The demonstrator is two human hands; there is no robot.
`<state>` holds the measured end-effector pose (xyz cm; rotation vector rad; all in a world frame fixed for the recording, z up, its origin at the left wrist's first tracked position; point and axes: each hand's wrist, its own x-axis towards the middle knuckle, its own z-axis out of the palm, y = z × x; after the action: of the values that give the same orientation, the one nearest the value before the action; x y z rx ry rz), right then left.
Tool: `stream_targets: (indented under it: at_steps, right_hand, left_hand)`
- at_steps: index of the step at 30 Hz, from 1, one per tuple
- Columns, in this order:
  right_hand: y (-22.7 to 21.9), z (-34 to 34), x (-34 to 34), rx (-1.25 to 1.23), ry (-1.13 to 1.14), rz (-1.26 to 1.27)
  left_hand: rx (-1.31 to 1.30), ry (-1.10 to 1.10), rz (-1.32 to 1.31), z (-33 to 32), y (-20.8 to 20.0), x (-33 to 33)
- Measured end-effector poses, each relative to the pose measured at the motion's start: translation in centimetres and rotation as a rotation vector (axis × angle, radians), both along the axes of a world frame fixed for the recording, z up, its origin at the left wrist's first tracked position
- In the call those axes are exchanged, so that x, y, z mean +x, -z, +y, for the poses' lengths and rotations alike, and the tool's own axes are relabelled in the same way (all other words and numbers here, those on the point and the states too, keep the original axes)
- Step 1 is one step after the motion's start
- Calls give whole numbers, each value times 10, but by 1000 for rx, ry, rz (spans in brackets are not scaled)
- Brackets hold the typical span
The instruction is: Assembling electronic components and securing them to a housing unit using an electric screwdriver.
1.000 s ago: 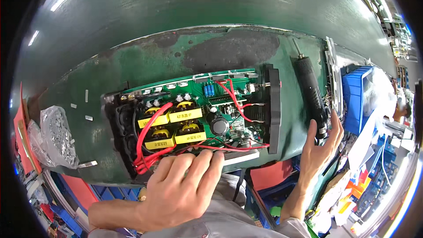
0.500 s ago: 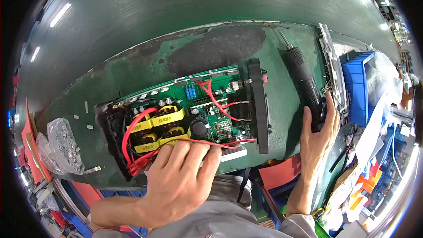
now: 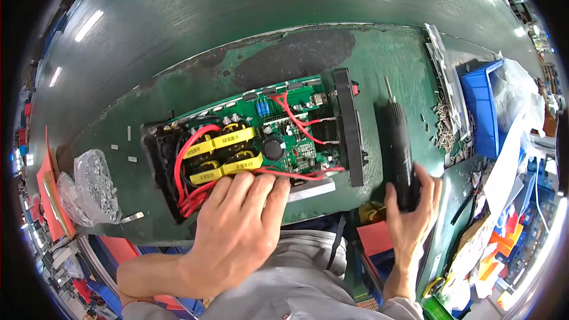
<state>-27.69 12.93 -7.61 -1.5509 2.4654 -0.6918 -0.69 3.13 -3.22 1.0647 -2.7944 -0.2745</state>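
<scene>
A green circuit board assembly [image 3: 305,153] lies on the green work surface. It carries yellow-taped transformers [image 3: 220,142], red wires [image 3: 288,117] and a black end plate [image 3: 349,127] on its right side. My left hand [image 3: 237,231] is closed over its near edge, fingers side by side by the red wires; the fingertips are hidden. Right of the end plate, a black electric screwdriver [image 3: 398,151] points its bit away from me. Its rear end sits between the thumb and fingers of my right hand [image 3: 410,219].
Loose screws [image 3: 441,127] lie in a heap beside a metal strip [image 3: 444,77] at right. Beyond stands a blue bin [image 3: 481,106] with clear plastic in it. A bag of small parts [image 3: 95,189] and several small pale pieces [image 3: 131,159] are at left.
My right hand and the screwdriver have come nearer to me and slightly left, and the screwdriver stands straighter. My left hand keeps its hold on the assembly. The view has shifted a little.
</scene>
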Motion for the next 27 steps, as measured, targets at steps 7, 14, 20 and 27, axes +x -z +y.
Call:
stream_targets:
  at_steps: [7,14,20,27]
  right_hand:
    - [3,72,37,122,430,-918]
    - [15,118,64,56,279,-1195]
    - [15,113,95,320,-237,-1094]
    - [48,133,113,273,-226,-1051]
  left_hand:
    - [74,-73,139,4,8,-1]
    - [23,-77,82,7,3,-4]
    - [-22,-33,132,4,4,-5]
    - [9,17,165,0,6,-1]
